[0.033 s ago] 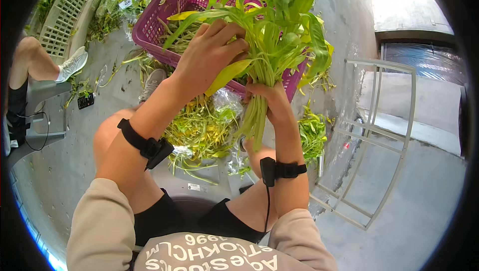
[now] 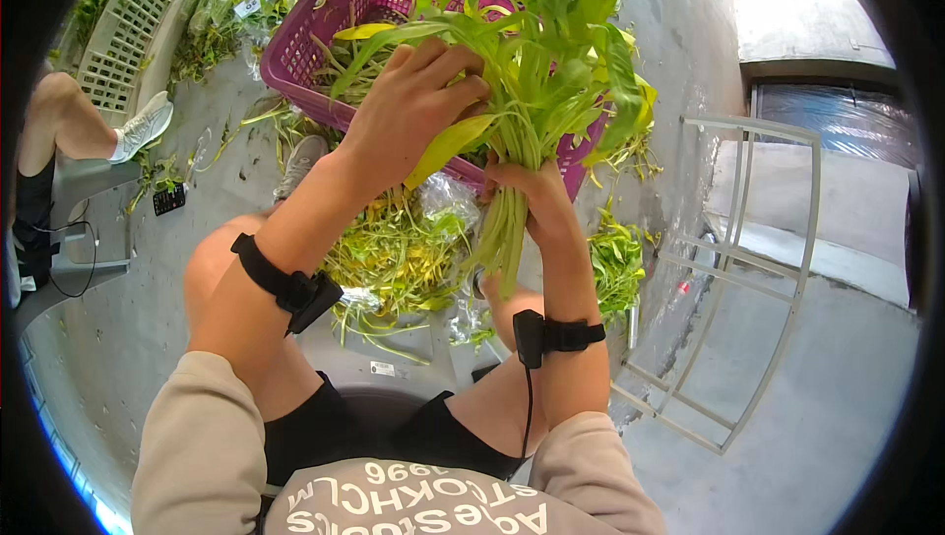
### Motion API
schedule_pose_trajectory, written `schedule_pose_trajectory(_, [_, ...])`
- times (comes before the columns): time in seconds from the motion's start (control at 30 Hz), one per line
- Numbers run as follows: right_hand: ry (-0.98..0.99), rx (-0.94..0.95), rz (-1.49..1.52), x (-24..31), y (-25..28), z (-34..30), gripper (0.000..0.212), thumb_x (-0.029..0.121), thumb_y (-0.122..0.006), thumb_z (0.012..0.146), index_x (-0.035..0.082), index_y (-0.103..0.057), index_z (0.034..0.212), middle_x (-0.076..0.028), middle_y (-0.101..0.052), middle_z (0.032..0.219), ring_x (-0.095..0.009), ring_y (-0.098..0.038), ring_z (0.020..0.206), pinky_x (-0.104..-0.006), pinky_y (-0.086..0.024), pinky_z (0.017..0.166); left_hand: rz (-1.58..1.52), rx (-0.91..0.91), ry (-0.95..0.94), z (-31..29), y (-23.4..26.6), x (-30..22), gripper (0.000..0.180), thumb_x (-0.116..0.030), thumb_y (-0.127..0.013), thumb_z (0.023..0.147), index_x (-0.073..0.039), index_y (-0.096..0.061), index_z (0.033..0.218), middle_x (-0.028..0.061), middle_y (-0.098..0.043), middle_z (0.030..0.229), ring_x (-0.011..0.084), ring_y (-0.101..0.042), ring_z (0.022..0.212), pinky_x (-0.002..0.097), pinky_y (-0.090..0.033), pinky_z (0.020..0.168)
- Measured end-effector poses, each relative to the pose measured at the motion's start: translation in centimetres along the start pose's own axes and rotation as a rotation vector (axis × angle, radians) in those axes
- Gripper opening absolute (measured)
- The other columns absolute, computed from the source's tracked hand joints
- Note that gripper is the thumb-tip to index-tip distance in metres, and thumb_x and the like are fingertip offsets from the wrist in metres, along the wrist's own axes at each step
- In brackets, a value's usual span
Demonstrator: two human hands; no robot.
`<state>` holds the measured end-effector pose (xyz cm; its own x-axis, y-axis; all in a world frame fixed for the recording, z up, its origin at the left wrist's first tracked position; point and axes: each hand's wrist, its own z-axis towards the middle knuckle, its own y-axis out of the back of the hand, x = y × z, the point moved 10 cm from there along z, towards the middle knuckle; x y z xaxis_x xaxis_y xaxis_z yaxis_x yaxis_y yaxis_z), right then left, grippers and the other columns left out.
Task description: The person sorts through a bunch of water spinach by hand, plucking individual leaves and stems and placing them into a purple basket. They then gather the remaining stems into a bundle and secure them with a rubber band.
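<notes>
My right hand (image 2: 536, 195) is closed round the stems of a bunch of water spinach (image 2: 532, 102), held upright with its leaves up and the cut stem ends hanging below the fist. At the bunch's left side, my left hand (image 2: 423, 102) has its fingers curled in among the leaves, with the fingertips partly hidden. A yellow leaf (image 2: 448, 149) sticks out below that hand. Behind the bunch stands a purple plastic crate (image 2: 295, 72) with loose stems inside. Yellowed leaves and trimmings (image 2: 394, 250) lie heaped below my hands, next to clear plastic (image 2: 448, 205).
More greens (image 2: 615, 264) lie on the floor to the right, near a metal frame (image 2: 812, 210). At the far left are a pale crate (image 2: 108, 53), a pile of greens (image 2: 212, 18) and another person's leg (image 2: 84, 122). A black remote-like device (image 2: 169, 199) lies on the floor.
The upper leaves of the bunch have shifted slightly. Both hands keep nearly the same place and hold.
</notes>
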<state>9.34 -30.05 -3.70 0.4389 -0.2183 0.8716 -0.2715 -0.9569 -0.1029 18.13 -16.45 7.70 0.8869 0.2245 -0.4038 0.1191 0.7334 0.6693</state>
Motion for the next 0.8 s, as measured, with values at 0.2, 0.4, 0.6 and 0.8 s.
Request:
schedule_pose_trajectory(0.2, [-0.043,0.026,0.0,-0.9,-0.2,0.3,0.024,0.007,-0.07,0.08,0.002,-0.059,0.101,-0.007,-0.063,0.077,-0.019,-0.064,0.064,-0.0318,-0.052,0.059,-0.034,-0.026,0.006,-0.5,0.1,-0.1,0.037,-0.014,-0.079,0.069,-0.008,-0.066,0.104,0.0069,-0.061,0.109,0.0293,-0.056,0.102,0.0396,-0.041,0.084])
schedule_pose_trajectory(0.4, [-0.093,0.023,-0.037,-1.5,-0.4,0.2,0.024,0.007,-0.071,0.079,0.001,-0.062,0.1,-0.007,-0.064,0.076,-0.018,-0.064,0.063,-0.0319,-0.052,0.057,0.043,-0.118,0.163,-0.3,0.8,1.3,0.025,-0.014,-0.076,0.073,-0.005,-0.064,0.093,0.0097,-0.064,0.097,0.0293,-0.063,0.092,0.0403,-0.046,0.081])
schedule_pose_trajectory(0.6, [-0.057,-0.044,-0.1,-0.9,0.6,0.2,0.024,0.006,-0.072,0.078,0.0,-0.062,0.099,-0.007,-0.064,0.074,-0.018,-0.064,0.062,-0.0316,-0.052,0.057,-0.184,-0.047,0.169,-0.9,0.9,2.2,0.023,-0.019,-0.074,0.081,-0.004,-0.064,0.095,0.0116,-0.065,0.089,0.0351,-0.066,0.075,0.0424,-0.052,0.063])
schedule_pose_trajectory(0.8, [-0.021,-0.045,-0.207,-0.7,0.6,0.8,0.022,0.005,-0.073,0.076,0.0,-0.064,0.095,-0.006,-0.064,0.074,-0.018,-0.063,0.06,-0.0321,-0.051,0.055,-0.14,0.073,0.053,-0.8,-1.0,0.6,0.026,-0.016,-0.074,0.083,-0.005,-0.069,0.107,0.0134,-0.069,0.095,0.0348,-0.068,0.076,0.0408,-0.054,0.063])
